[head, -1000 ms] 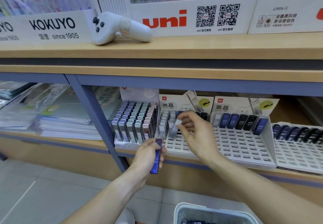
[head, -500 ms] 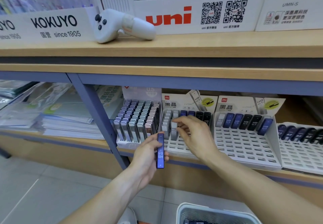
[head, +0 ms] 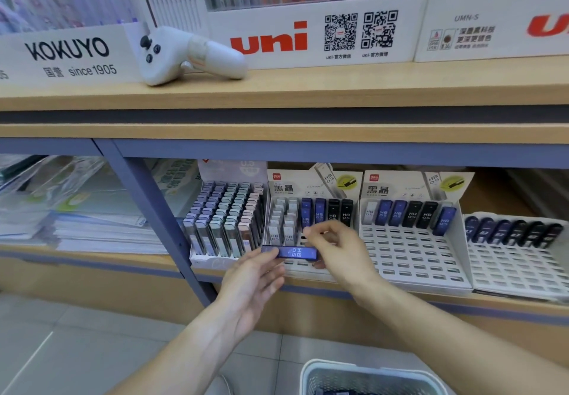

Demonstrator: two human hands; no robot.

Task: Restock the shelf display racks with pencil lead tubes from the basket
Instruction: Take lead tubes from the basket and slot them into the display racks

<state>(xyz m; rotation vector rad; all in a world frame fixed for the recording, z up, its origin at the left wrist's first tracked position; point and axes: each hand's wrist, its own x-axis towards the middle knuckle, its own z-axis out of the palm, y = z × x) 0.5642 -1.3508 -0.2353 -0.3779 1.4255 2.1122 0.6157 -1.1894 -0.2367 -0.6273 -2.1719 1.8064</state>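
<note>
A blue pencil lead tube (head: 291, 253) marked HB 0.5 lies horizontal in front of the middle display rack (head: 320, 273). My left hand (head: 255, 283) holds its left end at the fingertips. My right hand (head: 338, 250) pinches its right end. That rack holds white, blue and black tubes (head: 312, 214) in its back rows, and its front slots are bare. A second rack (head: 412, 253) to the right has one back row of tubes. The white basket (head: 369, 373) sits on the floor at the bottom edge, its contents mostly hidden.
A full box of grey and pastel tubes (head: 224, 219) stands left of the middle rack. A third rack (head: 517, 268) is at far right. A blue shelf post (head: 154, 210) and stacked paper packs (head: 77, 216) are at left. A white controller (head: 191, 56) lies on the upper shelf.
My left hand turned the blue tube from upright to horizontal and lifted it toward the rack. My right hand left the white tubes in the rack and took the blue tube's right end.
</note>
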